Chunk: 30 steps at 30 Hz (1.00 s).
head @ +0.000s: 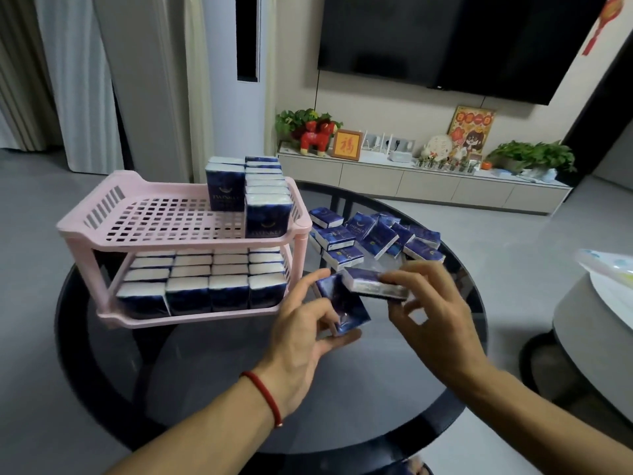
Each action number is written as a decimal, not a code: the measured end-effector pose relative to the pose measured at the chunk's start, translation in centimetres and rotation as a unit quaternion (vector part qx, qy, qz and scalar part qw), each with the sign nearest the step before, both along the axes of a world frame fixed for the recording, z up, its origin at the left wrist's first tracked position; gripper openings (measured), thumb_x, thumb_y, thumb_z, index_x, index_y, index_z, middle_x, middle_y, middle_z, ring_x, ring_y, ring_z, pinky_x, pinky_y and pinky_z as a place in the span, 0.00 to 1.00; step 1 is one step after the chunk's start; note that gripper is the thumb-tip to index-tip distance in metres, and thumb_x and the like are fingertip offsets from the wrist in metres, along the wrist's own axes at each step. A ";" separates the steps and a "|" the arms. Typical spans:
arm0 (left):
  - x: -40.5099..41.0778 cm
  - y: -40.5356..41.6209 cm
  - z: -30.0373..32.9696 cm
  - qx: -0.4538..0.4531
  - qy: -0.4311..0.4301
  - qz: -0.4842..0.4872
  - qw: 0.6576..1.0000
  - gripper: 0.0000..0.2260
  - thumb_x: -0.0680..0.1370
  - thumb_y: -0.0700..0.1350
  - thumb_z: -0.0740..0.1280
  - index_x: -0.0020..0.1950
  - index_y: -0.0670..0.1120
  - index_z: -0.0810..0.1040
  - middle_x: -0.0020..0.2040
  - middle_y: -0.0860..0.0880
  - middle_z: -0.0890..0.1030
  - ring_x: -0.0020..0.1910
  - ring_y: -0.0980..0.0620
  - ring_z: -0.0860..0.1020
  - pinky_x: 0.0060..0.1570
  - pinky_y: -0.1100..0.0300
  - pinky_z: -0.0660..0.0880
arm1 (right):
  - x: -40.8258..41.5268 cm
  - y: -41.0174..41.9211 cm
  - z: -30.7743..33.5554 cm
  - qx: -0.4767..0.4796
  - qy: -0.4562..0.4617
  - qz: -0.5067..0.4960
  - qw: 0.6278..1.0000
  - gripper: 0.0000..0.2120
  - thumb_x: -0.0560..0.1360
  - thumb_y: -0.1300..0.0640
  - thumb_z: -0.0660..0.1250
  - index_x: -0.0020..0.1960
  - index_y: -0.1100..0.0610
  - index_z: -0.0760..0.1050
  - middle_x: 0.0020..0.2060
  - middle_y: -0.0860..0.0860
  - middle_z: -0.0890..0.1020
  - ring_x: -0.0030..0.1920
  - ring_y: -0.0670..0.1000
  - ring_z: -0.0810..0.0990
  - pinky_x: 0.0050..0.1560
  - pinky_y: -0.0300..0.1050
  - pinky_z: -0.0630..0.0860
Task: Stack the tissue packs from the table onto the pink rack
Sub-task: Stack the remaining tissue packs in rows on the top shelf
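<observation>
While the left hand (301, 334) pinches one tissue pack (342, 305) and the right hand (430, 317) grips another pack (373, 282) above the glass table (205, 354), loose packs (373, 236) lie beyond, beside the part-filled pink rack (181, 234).

A pink plastic two-tier rack (178, 234) stands on the round dark glass tabletop (212, 371), left of centre. Blue tissue packs (202, 289) fill its lower tier; more stand at the upper tier's right end (260, 197). Loose packs (373, 234) lie right of the rack.
</observation>
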<state>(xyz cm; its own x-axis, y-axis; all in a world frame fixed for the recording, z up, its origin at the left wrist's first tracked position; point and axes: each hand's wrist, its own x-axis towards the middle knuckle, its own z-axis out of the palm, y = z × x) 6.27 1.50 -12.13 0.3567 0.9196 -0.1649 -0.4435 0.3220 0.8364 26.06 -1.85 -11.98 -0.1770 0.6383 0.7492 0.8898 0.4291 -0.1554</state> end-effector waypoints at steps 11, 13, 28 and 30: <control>-4.9 -2.0 0.8 0.089 0.013 0.058 0.994 0.17 0.77 0.36 0.72 0.64 0.47 0.76 0.59 0.39 0.83 0.52 0.39 0.84 0.50 0.42 0.82 | -7.5 -2.8 0.7 -0.071 0.160 0.031 0.984 0.14 0.79 0.49 0.65 0.64 0.48 0.74 0.58 0.40 0.73 0.50 0.44 0.79 0.45 0.38 0.80; -5.8 -1.9 0.9 0.099 0.020 0.073 0.992 0.22 0.71 0.39 0.73 0.64 0.46 0.74 0.58 0.38 0.83 0.50 0.41 0.84 0.52 0.37 0.80 | -9.2 -2.6 0.8 -0.204 0.317 0.033 0.926 0.18 0.79 0.42 0.65 0.66 0.46 0.71 0.59 0.39 0.77 0.54 0.42 0.80 0.49 0.40 0.81; -13.3 -0.5 2.5 0.496 0.436 0.031 0.750 0.31 0.69 0.44 0.74 0.72 0.53 0.75 0.64 0.62 0.77 0.67 0.62 0.74 0.67 0.64 0.71 | -12.7 -0.9 3.7 -0.235 0.209 0.177 0.933 0.30 0.69 0.62 0.75 0.67 0.45 0.73 0.58 0.38 0.81 0.59 0.44 0.79 0.59 0.36 0.74; -13.5 -0.5 2.9 0.538 0.461 0.050 0.704 0.28 0.68 0.46 0.73 0.69 0.51 0.78 0.60 0.62 0.77 0.62 0.63 0.74 0.63 0.65 0.71 | -13.6 -0.7 3.7 -0.187 0.151 0.179 0.954 0.31 0.67 0.61 0.75 0.67 0.47 0.73 0.59 0.37 0.78 0.62 0.42 0.76 0.60 0.32 0.70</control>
